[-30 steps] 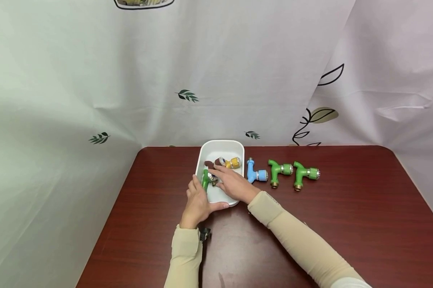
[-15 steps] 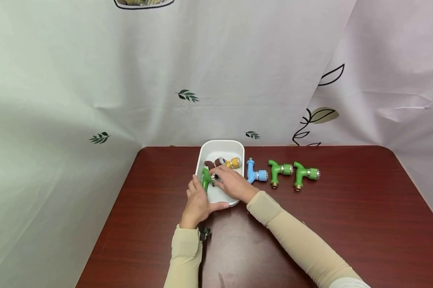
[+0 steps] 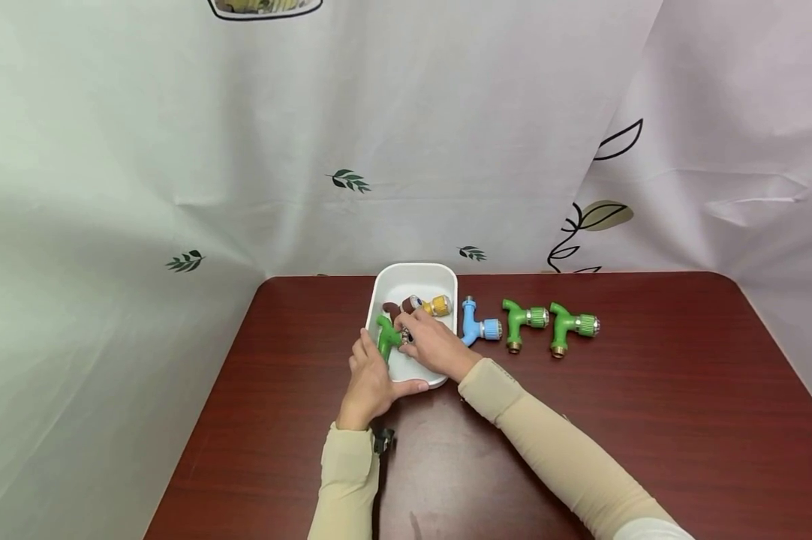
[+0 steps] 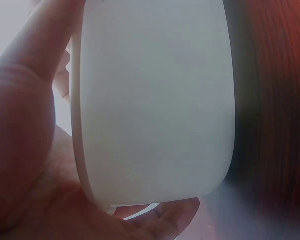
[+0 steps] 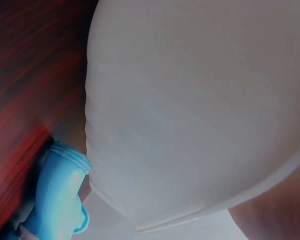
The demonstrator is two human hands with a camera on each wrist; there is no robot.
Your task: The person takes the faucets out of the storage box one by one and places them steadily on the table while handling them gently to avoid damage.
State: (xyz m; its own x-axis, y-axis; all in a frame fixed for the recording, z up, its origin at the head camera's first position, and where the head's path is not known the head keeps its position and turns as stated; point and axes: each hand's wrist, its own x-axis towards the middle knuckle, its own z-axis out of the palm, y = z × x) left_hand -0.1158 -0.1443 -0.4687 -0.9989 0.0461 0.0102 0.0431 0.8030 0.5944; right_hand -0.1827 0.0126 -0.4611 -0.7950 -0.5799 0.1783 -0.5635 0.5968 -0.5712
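Note:
A white plastic tray (image 3: 416,277) stands on the table with taps lying inside. My left hand (image 3: 368,382) holds its near left corner, fingers along the left side and thumb along the near rim. Reaching over the right side, my right hand (image 3: 438,349) pinches the knob end of a green tap (image 3: 386,335) in the tray; the fingers partly hide that knob. Behind it, at the middle of the tray, lie a brown tap (image 3: 394,309) and a yellow tap (image 3: 438,305). Both wrist views mostly show the tray's outer wall (image 4: 155,100).
Right of the tray, close to its wall, lies a blue tap (image 3: 471,324). Further right are a green tap (image 3: 516,324) and another green tap (image 3: 563,327). The dark red table (image 3: 683,390) ends at a white patterned sheet (image 3: 406,150) behind.
My right hand's fingers have closed round the knob end of the green tap, and the tap has turned slightly in the tray. The left hand stays at the tray's corner.

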